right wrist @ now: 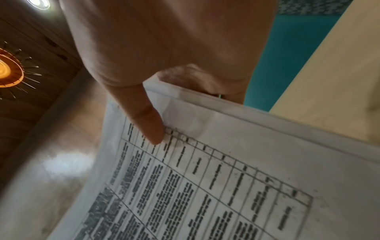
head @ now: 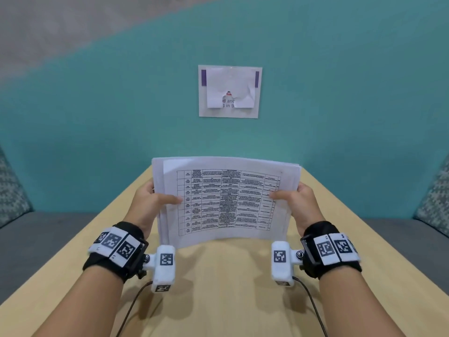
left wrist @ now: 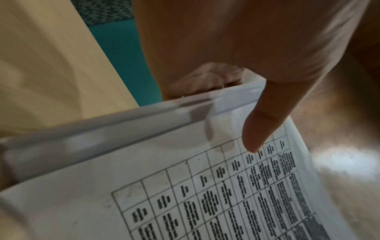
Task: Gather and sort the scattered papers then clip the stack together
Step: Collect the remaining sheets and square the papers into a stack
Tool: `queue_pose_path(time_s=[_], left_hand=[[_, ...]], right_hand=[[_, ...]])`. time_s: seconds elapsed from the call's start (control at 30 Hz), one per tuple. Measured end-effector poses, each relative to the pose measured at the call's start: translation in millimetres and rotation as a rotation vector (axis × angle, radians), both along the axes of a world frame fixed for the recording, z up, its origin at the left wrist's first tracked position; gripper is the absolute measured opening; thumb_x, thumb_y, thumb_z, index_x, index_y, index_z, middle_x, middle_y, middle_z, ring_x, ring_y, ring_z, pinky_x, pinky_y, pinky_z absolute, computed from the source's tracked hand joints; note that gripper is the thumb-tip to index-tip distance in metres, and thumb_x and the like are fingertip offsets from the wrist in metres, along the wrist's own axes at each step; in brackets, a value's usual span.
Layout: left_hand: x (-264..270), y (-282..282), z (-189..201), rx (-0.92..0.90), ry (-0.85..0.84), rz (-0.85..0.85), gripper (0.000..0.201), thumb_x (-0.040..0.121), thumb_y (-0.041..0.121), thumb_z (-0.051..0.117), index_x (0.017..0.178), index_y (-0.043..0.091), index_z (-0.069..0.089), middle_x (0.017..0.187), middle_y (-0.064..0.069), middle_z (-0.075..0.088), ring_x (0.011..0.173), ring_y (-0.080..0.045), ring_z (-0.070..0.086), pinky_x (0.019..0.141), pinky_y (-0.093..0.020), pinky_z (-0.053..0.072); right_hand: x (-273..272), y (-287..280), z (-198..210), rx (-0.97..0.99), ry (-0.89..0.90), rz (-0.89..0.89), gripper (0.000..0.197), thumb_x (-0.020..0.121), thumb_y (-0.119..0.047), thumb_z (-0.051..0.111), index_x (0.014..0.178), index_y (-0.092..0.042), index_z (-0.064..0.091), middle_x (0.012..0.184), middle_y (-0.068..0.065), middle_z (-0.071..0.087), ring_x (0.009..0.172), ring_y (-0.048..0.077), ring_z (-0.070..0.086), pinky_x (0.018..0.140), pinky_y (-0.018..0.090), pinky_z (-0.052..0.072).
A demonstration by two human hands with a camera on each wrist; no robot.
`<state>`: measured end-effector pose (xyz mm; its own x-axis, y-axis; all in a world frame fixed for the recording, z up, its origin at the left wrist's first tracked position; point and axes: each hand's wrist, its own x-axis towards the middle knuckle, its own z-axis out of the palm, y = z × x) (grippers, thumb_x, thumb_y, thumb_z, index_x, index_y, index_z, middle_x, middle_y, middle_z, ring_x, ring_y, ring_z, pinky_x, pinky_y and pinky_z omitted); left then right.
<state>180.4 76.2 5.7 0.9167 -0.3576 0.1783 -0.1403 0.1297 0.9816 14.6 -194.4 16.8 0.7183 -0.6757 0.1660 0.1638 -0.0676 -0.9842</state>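
Note:
A stack of white papers [head: 226,200] with a printed table on the top sheet stands tilted up, its lower edge on the wooden table [head: 218,288]. My left hand [head: 155,203] grips the stack's left edge, thumb on the front and fingers behind. My right hand [head: 294,200] grips the right edge the same way. The sheet edges are slightly uneven at the left. In the left wrist view my thumb [left wrist: 261,126] presses on the papers [left wrist: 185,194]. The right wrist view shows my thumb [right wrist: 150,123] on the papers [right wrist: 226,178]. No clip is in view.
A teal wall [head: 97,117] rises just behind the table, with a paper notice [head: 230,91] stuck on it. Grey bench seats [head: 36,239] with patterned cushions [head: 9,188] flank the table on both sides.

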Motion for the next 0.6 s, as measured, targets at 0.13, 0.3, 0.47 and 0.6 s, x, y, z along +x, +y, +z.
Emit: queue_pose_path(time_s=[0.13,0.3,0.47,0.6], left_hand=[[0,-5,1,-0.044,0.016,0.015,0.040,0.085,-0.015,0.069,0.117,0.008,0.069,0.112,-0.010,0.080,0.109,-0.035,0.074,0.094,-0.049,0.058],[1,-1,16,-0.107,-0.020,0.042,0.042,0.083,-0.018,0.065,0.111,0.013,0.070,0.113,-0.009,0.080,0.106,-0.031,0.075,0.092,-0.047,0.059],[6,7,6,-0.046,-0.004,0.038,0.044,0.082,-0.013,0.062,0.119,0.010,0.069,0.116,-0.014,0.078,0.111,-0.040,0.072,0.095,-0.053,0.058],[4,4,-2,-0.023,0.039,0.009,0.042,0.085,-0.013,0.062,0.122,0.006,0.067,0.116,-0.012,0.079,0.113,-0.040,0.072,0.094,-0.051,0.058]], right_hand=[[3,3,2,-0.014,0.001,-0.002,0.024,0.085,0.005,0.067,0.100,-0.013,0.072,0.101,0.004,0.078,0.098,0.027,0.072,0.087,0.042,0.057],[2,5,20,-0.051,-0.071,0.018,0.025,0.086,0.004,0.068,0.101,-0.015,0.073,0.102,0.004,0.079,0.092,0.021,0.075,0.083,0.038,0.059],[-4,0,11,-0.089,0.030,0.035,0.031,0.077,0.012,0.063,0.097,-0.011,0.071,0.103,0.007,0.078,0.094,0.027,0.071,0.082,0.038,0.055],[-2,0,-1,-0.042,0.059,0.055,0.030,0.080,0.011,0.064,0.101,-0.008,0.072,0.104,0.007,0.079,0.103,0.030,0.071,0.092,0.043,0.055]])
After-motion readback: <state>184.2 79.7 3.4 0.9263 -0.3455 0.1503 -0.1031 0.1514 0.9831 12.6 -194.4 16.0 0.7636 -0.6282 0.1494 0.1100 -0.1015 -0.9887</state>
